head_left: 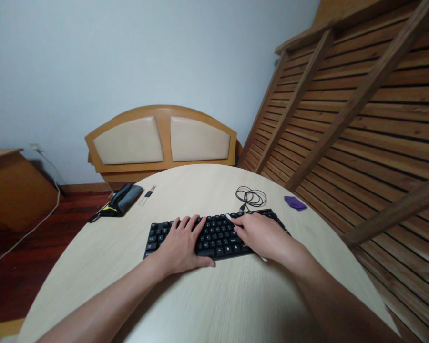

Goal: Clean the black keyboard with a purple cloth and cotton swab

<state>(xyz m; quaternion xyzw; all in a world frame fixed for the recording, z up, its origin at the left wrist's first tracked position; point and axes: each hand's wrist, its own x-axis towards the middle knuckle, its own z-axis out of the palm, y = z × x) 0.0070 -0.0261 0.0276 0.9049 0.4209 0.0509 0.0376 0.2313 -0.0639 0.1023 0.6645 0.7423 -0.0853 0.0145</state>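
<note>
A black keyboard (pixel 219 238) lies across the round table in front of me. My left hand (pixel 182 243) rests on its left part, fingers spread over the keys and thumb along the front edge. Over the keyboard's right part, my right hand (pixel 259 233) is closed around a slim white tool (pixel 229 217). The tool's rounded white tip meets the upper keys, and its other end shows below the palm. Most of its length is hidden by the hand, so its exact kind is unclear.
Behind the keyboard lies a coiled black cable (pixel 250 196). A folded purple cloth (pixel 295 203) is at the right. To the left are a grey and black pouch (pixel 123 200) and a small wire tool with a black middle (pixel 148 194). Wooden slats (pixel 343 119) lean beside the table (pixel 214 295).
</note>
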